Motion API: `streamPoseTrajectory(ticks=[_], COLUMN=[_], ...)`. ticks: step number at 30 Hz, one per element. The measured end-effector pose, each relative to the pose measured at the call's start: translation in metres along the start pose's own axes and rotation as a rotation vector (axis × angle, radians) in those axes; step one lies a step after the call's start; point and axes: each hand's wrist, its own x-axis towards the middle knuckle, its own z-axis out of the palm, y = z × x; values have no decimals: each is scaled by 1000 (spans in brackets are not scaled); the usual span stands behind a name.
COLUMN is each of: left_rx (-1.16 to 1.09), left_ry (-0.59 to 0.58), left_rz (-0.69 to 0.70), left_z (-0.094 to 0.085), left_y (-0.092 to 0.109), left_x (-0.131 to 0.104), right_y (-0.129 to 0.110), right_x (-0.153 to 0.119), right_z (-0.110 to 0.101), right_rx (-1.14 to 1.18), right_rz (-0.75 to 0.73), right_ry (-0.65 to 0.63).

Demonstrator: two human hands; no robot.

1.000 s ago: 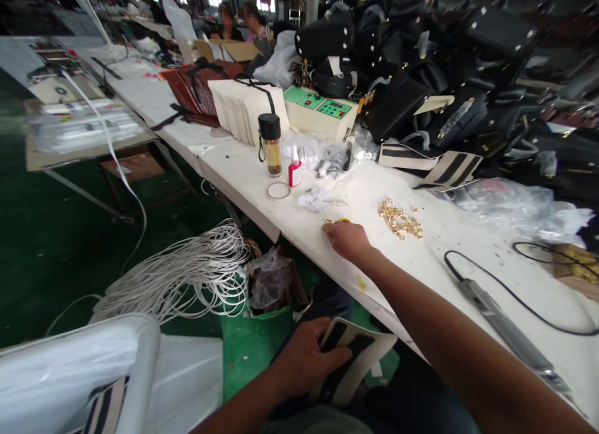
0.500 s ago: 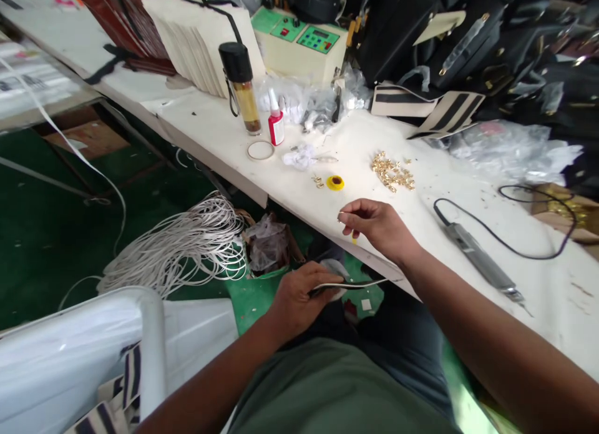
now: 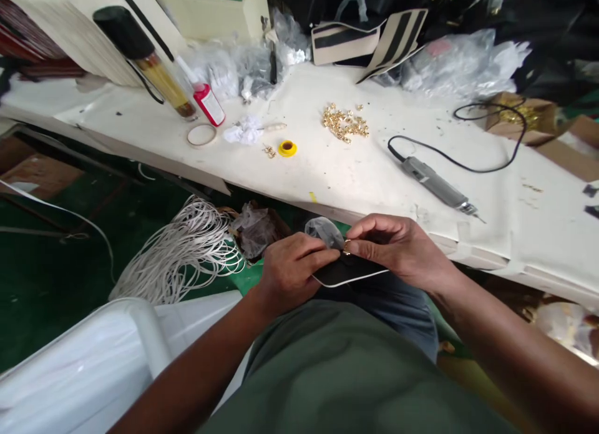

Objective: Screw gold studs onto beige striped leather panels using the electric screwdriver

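At upper left stands a black-capped bottle, with a red bottle just beside it. Lower left, a bundle of white cord hangs below the table. Near the centre, the left hand is closed on a dark panel with a pale edge, at lower centre. Just right, a small gold fitting sits at the panel, pinched by the thumb and finger of the right hand. At right of centre lies a grey handheld tool.
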Motion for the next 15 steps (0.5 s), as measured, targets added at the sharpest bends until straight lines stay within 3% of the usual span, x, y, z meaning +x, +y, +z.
streamPoseTrajectory(ticks=[15], left_rx=[43], left_ry=[-26], left_rz=[49], left_z=[21], left_y=[25], left_x=[10], right_y=[14], right_x=[-34], right_z=[-21], right_rx=[-176], right_rz=[-152], right_ry=[33])
